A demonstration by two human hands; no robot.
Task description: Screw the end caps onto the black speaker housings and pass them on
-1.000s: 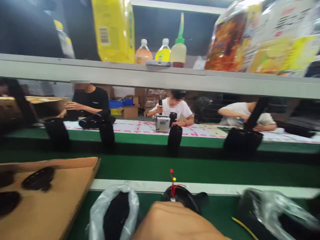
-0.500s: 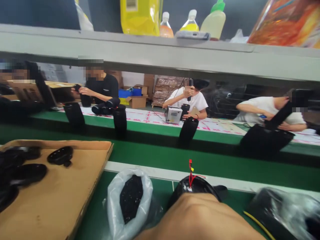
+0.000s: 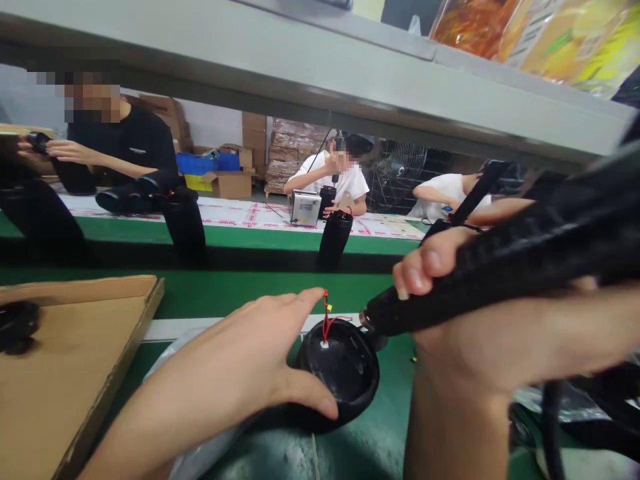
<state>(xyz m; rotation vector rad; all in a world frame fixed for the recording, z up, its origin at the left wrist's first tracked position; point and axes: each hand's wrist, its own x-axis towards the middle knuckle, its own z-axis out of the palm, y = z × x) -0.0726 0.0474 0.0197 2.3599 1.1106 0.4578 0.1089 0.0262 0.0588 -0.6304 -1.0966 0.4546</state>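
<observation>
A carton (image 3: 80, 373) holds a black part (image 3: 19, 325), while the round, hollow black shell (image 3: 347, 373), red wires (image 3: 326, 328) rising inside, sits on the green bench (image 3: 393, 427) at the thumb of the wide-spread left hand (image 3: 260, 343), the right hand (image 3: 463, 347) clasping a black tool (image 3: 530, 257).

The single view is from a camera worn on the person's head, facing forward and angled down, with the black round housing (image 3: 345, 370) on the green tabletop (image 3: 394, 393) low and near the centre. It looks from close by: the left hand (image 3: 260, 347) left of the housing and the right hand (image 3: 465, 343) right of it loom large, and the black tool (image 3: 530, 247) right of the housing spreads wide toward the lens. Beyond the housing, the view reaches to a co-worker in white (image 3: 358, 183), small with distance. The camera is rolled, so the shelf (image 3: 280, 60) above the housing slopes down toward the housing's right.
</observation>
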